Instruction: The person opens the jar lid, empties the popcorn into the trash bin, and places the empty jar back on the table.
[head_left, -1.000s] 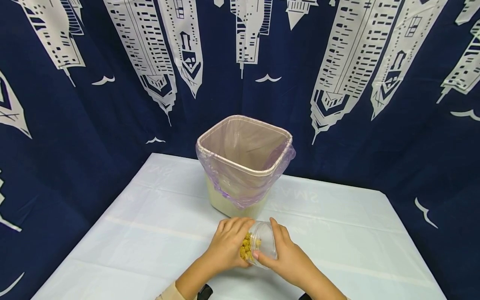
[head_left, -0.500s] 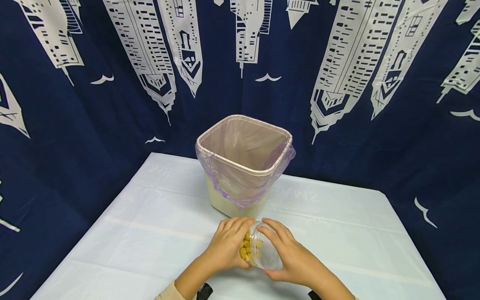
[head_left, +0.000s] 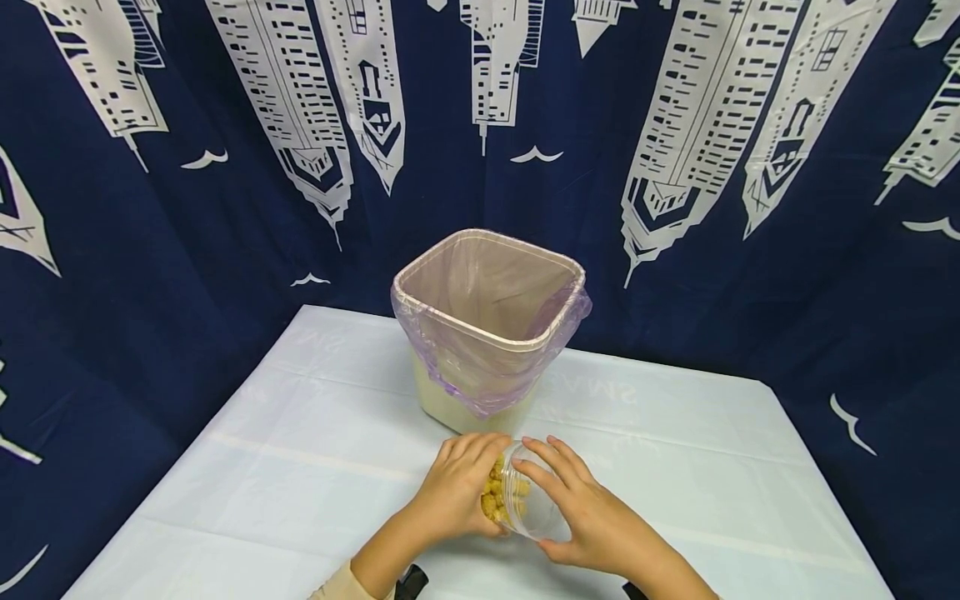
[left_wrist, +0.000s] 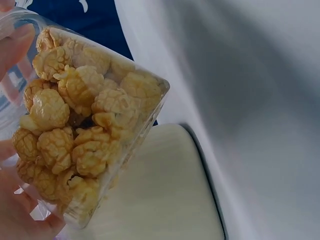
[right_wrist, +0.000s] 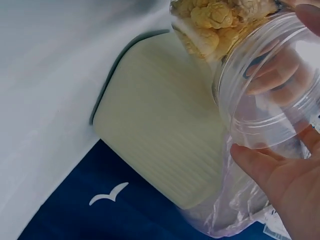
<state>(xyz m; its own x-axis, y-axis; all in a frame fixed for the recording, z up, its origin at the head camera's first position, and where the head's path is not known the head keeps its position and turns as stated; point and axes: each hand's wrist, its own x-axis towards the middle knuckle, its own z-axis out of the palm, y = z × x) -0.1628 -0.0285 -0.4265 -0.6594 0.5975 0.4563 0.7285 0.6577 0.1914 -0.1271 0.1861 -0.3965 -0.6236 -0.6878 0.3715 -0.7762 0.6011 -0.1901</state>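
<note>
A clear plastic jar [head_left: 495,497] lies tilted on its side between my hands, low in front of the bin. Caramel popcorn [left_wrist: 80,120] fills its base end, seen close up in the left wrist view. My left hand [head_left: 456,490] grips the jar's body from the left. At the other end, the fingers and thumb of my right hand [head_left: 596,521] curve round the clear ridged lid [right_wrist: 275,95]. The lid sits at the jar's mouth; I cannot tell how tightly. The right hand's thumb and fingertips show around the lid's rim in the right wrist view.
Just beyond the hands stands a pale bin [head_left: 453,404] with a thin purple bag [head_left: 487,371] folded over its rim. A white cloth covers the table [head_left: 300,467]. Behind hangs a dark blue curtain [head_left: 247,250] printed with white buildings and birds.
My right hand has turned about the lid and shifted slightly right, its thumb now lower. The left hand has stayed almost still on the jar.
</note>
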